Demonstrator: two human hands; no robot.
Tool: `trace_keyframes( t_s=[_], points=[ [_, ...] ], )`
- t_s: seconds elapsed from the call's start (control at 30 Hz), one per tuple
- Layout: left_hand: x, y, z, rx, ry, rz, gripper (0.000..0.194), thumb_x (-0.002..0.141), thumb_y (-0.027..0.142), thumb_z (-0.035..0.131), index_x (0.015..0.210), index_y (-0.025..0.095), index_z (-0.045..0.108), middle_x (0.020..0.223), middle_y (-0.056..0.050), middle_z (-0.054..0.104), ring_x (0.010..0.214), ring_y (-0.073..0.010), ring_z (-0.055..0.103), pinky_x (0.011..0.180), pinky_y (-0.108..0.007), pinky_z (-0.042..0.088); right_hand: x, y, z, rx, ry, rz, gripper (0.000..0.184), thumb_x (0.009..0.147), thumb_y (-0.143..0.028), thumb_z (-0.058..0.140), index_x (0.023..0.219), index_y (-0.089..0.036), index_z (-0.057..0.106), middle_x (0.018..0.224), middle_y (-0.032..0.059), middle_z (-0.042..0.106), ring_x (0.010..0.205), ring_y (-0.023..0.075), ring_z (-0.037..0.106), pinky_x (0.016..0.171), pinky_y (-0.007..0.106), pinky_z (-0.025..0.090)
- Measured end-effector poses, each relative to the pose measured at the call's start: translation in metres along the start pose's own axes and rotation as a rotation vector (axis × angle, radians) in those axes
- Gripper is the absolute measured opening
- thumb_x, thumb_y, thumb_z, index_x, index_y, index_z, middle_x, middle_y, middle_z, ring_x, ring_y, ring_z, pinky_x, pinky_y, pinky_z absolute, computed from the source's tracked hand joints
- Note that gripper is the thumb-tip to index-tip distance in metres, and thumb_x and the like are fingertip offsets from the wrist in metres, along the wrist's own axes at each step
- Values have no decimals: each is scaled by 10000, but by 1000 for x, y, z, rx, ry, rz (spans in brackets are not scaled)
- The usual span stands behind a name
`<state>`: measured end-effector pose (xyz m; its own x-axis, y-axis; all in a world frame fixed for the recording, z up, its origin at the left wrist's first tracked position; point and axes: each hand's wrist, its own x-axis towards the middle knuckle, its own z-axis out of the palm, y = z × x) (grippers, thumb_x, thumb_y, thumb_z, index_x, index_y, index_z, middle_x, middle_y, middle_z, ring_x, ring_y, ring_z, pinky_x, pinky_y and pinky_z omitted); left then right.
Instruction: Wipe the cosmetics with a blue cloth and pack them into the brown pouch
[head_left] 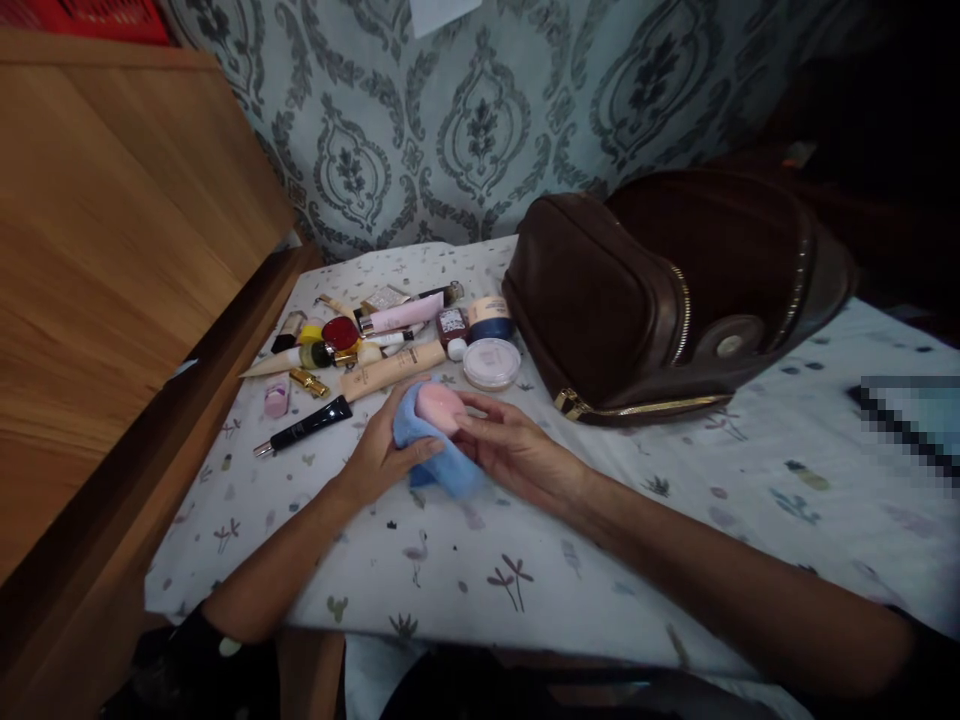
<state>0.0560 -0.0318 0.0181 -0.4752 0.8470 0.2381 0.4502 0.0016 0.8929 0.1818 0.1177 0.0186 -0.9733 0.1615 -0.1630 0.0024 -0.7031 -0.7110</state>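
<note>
A round pink cosmetic container point(439, 407) is held between my two hands above the table. My left hand point(386, 450) is closed around a blue cloth point(442, 465), which wraps the container's left and lower side. My right hand point(517, 445) grips the container's right edge with thumb and fingers. Just beyond my hands lie a beige squeeze tube point(394, 370) and a round compact with a clear lid point(491, 363). A black tube with a silver end point(304, 428) rests to the left of my left hand.
A brown leather bag point(600, 300) with gold zippers stands at the right back. Several cosmetics, including a pink tube point(403, 313) and a navy-based jar point(490, 318), crowd the back left. A wooden panel point(127, 230) borders the left. The patterned tablecloth point(480, 590) covers the table.
</note>
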Motion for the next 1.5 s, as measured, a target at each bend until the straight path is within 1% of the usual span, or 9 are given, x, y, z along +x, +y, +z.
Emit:
trace_keyframes(
  t_s=[0.23, 0.4, 0.63, 0.73, 0.8, 0.9, 0.97, 1.2, 1.5],
  points=[
    [1, 0, 4, 152, 77, 63, 581, 839, 531, 687, 1289, 184, 569, 1274, -112, 625, 1189, -293, 574, 1054, -409, 424, 0, 7, -1, -255, 53, -58, 568, 639, -436, 872, 1051, -210, 553, 1022, 46, 673, 919, 194, 653, 816, 336, 534],
    [0, 5, 4, 148, 121, 120, 353, 937, 486, 573, 1108, 194, 675, 1107, -76, 689, 1070, -239, 618, 971, -348, 454, 2, 10, -3, -361, 25, -97, 584, 572, -412, 903, 995, -211, 554, 1017, 27, 633, 958, 188, 616, 828, 325, 516],
    [4, 11, 0, 13, 214, -71, 338, 900, 498, 608, 990, 185, 697, 1003, -45, 720, 935, -220, 647, 874, -323, 491, 0, 9, -2, -477, -22, -88, 552, 573, -356, 905, 970, -205, 553, 961, 8, 620, 910, 187, 622, 822, 349, 515],
    [5, 11, -2, -51, 185, -73, 416, 898, 563, 574, 1009, 185, 709, 1059, -66, 719, 975, -240, 648, 908, -348, 492, -2, 5, 0, -398, -37, -103, 511, 631, -382, 874, 1020, -203, 594, 1049, 38, 641, 967, 204, 633, 855, 366, 524],
    [4, 10, -2, -97, 119, -50, 503, 871, 612, 586, 1116, 184, 682, 1152, -85, 696, 1055, -263, 635, 941, -360, 488, -2, 2, 1, -295, -40, -103, 486, 682, -409, 840, 1057, -201, 612, 1111, 59, 649, 997, 209, 640, 868, 367, 531],
    [2, 7, 1, -102, 1, -34, 717, 778, 570, 730, 1354, 198, 518, 1341, -100, 596, 1187, -288, 583, 988, -365, 475, -1, 0, 0, -198, -47, -86, 468, 723, -439, 810, 1077, -193, 628, 1131, 81, 673, 1017, 215, 655, 897, 366, 533],
    [0, 4, 3, -23, -11, -31, 809, 734, 511, 796, 1395, 199, 448, 1380, -109, 555, 1219, -298, 560, 1020, -376, 455, 0, 0, -1, -216, -52, -84, 460, 725, -464, 806, 1061, -196, 641, 1091, 83, 697, 1017, 222, 662, 906, 366, 531],
    [-5, 2, 1, 166, 14, 34, 671, 808, 597, 678, 1291, 174, 481, 1109, -75, 640, 964, -255, 620, 861, -354, 488, -3, 2, -1, -404, -15, -63, 481, 755, -570, 751, 1060, -241, 576, 852, 10, 686, 819, 192, 665, 752, 343, 522],
    [-5, -1, 2, 104, -8, 71, 613, 860, 683, 529, 1180, 161, 501, 904, -30, 581, 751, -185, 550, 692, -303, 469, -5, -1, 1, -486, -63, -97, 527, 759, -586, 739, 1085, -211, 563, 866, 12, 665, 794, 177, 634, 701, 309, 487]
  ],
)
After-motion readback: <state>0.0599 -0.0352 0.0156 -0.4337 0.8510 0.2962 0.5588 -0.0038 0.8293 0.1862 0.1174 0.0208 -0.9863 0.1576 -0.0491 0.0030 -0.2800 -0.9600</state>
